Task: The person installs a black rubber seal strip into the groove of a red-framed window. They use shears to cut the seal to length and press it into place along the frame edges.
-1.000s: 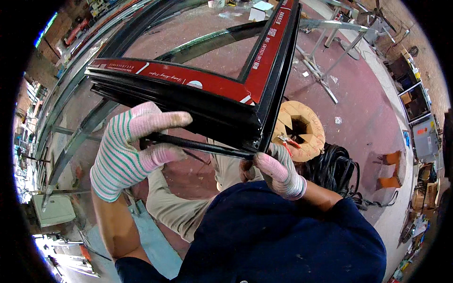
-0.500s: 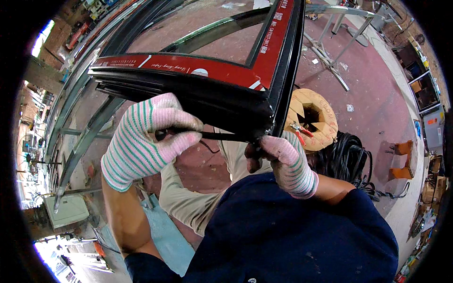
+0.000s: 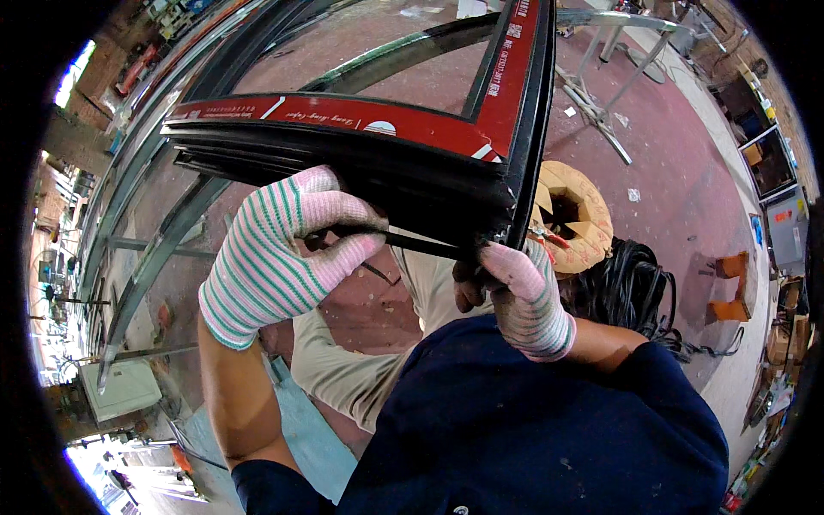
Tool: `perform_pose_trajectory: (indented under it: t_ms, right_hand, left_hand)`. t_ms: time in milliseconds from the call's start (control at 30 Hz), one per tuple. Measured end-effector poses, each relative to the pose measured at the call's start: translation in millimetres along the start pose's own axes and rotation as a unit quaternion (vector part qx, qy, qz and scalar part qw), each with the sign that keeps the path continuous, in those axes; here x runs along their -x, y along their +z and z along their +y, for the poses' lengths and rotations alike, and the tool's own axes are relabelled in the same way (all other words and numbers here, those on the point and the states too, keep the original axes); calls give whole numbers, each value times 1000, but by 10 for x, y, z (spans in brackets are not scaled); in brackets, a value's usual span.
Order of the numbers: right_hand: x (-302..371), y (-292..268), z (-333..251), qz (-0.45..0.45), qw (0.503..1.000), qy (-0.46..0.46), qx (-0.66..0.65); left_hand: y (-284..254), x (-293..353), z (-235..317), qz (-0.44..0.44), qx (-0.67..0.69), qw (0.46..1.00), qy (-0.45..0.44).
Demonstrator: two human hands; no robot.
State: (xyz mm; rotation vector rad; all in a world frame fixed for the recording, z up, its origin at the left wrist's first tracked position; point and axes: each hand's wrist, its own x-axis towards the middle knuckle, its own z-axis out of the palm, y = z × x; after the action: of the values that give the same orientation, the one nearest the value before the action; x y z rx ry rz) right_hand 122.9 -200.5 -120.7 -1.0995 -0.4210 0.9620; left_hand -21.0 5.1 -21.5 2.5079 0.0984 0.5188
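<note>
A black window frame (image 3: 421,190) with red printed film on its face fills the upper middle, one corner turned toward me. A thin black rubber strip (image 3: 427,246) runs along beneath its near edge, between my two gloved hands. My left hand (image 3: 270,253), in a pink and green striped knit glove, pinches the strip between thumb and forefinger. At the frame's corner, my right hand (image 3: 528,300) is closed on the strip's other end. Its dark-stained fingertips are partly hidden, and the strip's exact fit against the frame cannot be made out.
On the right stands a round cardboard-topped spool (image 3: 590,206) with red-handled pliers (image 3: 549,238) on it. Beside it lies a heap of black rubber strip (image 3: 631,287). Long metal profiles (image 3: 163,227) are stacked on the left. An orange bracket-shaped piece (image 3: 732,287) sits far right.
My left hand has slid a little right along the strip, closer to the right hand. The strip between them looks shorter and slopes down to the right. My right hand stays at the corner.
</note>
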Motion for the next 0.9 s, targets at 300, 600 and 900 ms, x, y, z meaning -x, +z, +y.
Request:
perform_pose_trajectory:
  t_ms: [300,600,900]
  right_hand:
    - [16,60,-104,1,998,10,60]
    - [44,128,-159,-4,999,-21,43]
    - [5,25,-28,7,997,56,-46]
  left_hand:
    - [-22,-63,92,-2,34,999,-1]
    - [61,-45,94,30,-3,999,-8]
    - [39,-30,134,7,-13,1000,-19]
